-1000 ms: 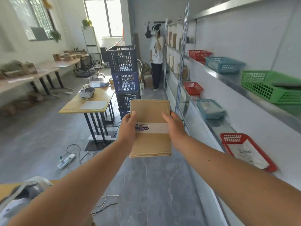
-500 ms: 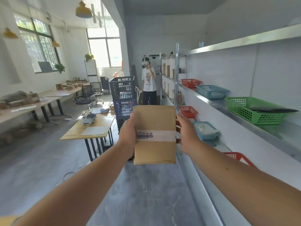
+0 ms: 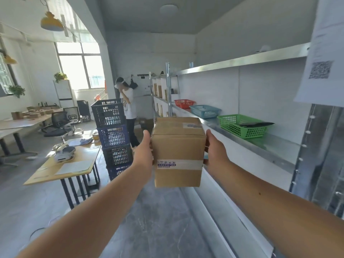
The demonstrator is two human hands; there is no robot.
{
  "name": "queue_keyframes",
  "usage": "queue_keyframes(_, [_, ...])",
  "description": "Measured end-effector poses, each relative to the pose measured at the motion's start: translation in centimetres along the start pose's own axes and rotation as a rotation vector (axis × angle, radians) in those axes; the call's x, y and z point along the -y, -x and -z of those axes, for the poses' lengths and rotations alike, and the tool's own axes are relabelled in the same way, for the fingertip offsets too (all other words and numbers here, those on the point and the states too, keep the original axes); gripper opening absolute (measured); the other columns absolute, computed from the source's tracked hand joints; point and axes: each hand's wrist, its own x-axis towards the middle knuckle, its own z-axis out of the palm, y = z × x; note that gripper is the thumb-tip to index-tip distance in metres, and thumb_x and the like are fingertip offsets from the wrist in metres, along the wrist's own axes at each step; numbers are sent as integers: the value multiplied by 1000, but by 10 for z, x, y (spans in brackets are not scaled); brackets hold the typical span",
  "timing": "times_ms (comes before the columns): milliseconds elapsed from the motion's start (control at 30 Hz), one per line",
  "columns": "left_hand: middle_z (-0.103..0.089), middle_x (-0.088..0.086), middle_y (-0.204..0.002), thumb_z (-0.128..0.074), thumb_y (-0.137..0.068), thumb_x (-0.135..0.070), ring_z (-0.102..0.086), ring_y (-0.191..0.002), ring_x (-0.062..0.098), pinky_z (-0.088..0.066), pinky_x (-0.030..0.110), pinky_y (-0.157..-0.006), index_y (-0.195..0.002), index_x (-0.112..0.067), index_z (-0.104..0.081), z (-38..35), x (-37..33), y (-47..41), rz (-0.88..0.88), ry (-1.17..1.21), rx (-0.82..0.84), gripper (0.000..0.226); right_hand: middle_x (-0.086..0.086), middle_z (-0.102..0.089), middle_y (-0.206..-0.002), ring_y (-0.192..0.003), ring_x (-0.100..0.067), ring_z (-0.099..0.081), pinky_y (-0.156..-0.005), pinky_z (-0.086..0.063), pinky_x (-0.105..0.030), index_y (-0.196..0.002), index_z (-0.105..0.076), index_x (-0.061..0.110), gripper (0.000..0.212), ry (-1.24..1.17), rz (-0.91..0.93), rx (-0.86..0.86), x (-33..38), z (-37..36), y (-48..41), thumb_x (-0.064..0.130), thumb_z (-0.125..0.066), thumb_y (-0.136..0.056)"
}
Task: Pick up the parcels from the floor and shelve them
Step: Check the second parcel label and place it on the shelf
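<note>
A brown cardboard parcel (image 3: 178, 149) with a white tape band across its front is held out in front of me at about shelf height. My left hand (image 3: 144, 152) presses its left side and my right hand (image 3: 215, 151) presses its right side. The box stands upright and its top face shows. A long metal shelf (image 3: 275, 146) runs along the wall to the right of the parcel, with another shelf board (image 3: 242, 61) above it.
On the shelf stand a green basket (image 3: 242, 125), a blue basket (image 3: 204, 110) and a red basket (image 3: 184, 103). Stacked blue crates (image 3: 113, 135) and a wooden table (image 3: 61, 168) are on the left. A person (image 3: 128, 110) stands down the aisle. A metal upright (image 3: 316, 155) with a paper sheet is near right.
The parcel has risen in both hands and the view has tilted up, so the box's top face now shows and the lower shelf baskets have dropped out of sight.
</note>
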Motion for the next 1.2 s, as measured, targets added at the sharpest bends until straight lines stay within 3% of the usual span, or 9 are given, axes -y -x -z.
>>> queue_keyframes(67, [-68,-5,-91,-43,-105,-62,-61,-83,13,-51,34,-75,-87,-25,-66,-6,0,5,5,16,8,47,-1,-76,-95,-112,-24,-70,-105,-53,-53,-79,-73,26,46,-1,2,-16,3,9,4,52,-49,-108])
queue_keyframes(167, [-75,4,-103,-43,-102,-67,-66,-89,21,-54,38,-82,-105,-18,-72,-11,2,17,-5,52,33,57,-2,-74,-97,-105,-24,-70,-108,-52,-52,-85,-74,24,45,-16,12,-9,12,28,18,54,-48,-107])
queue_keyframes(267, [-76,10,-107,-43,-101,-69,-66,-94,28,-53,43,-94,-118,-9,-70,-19,6,34,-3,93,45,69,1,-73,-86,-85,-19,-66,-88,-53,-41,-90,-72,22,45,-45,14,-13,20,54,32,51,-45,-110])
queue_keyframes(367, [-74,3,-88,-44,-101,-69,-64,-84,25,-51,40,-88,-99,-15,-67,-32,16,54,9,109,62,59,2,-72,-83,-77,-16,-65,-75,-51,-33,-83,-72,23,45,-67,0,-14,27,78,49,47,-46,-111])
queue_keyframes(567, [-71,3,-90,-44,-98,-74,-63,-75,20,-50,34,-71,-94,-19,-61,-66,35,106,68,122,143,57,-8,-83,-110,-99,-28,-71,-106,-54,-50,-84,-79,24,43,-51,10,-74,45,131,97,51,-54,-105])
queue_keyframes(767, [-79,14,-120,-61,-94,-66,-75,-110,36,-55,51,-107,-91,-19,-71,-107,44,163,125,148,190,48,-16,-81,-118,-117,-40,-75,-109,-53,-64,-98,-79,20,36,-65,0,-152,56,183,136,52,-62,-99])
queue_keyframes(967, [-78,13,-124,-56,-87,-75,-74,-116,40,-56,61,-103,-124,-14,-77,-131,37,197,196,97,273,74,-8,-76,-92,-97,-33,-75,-88,-62,-49,-91,-70,14,39,-123,-2,-273,81,217,174,48,-59,-105])
queue_keyframes(1033, [-79,14,-121,-60,-84,-75,-75,-111,41,-56,63,-101,-119,-16,-79,-137,33,204,217,109,296,71,-8,-73,-93,-99,-32,-72,-86,-62,-48,-82,-65,14,38,-118,15,-310,90,226,181,47,-65,-102])
queue_keyframes(1200, [-83,13,-91,-58,-101,-55,-79,-78,32,-61,46,-82,-83,-13,-76,-158,22,218,224,144,376,50,-21,-81,-112,-103,-43,-78,-96,-62,-55,-117,-79,2,37,-85,56,-309,108,231,200,31,-80,-93])
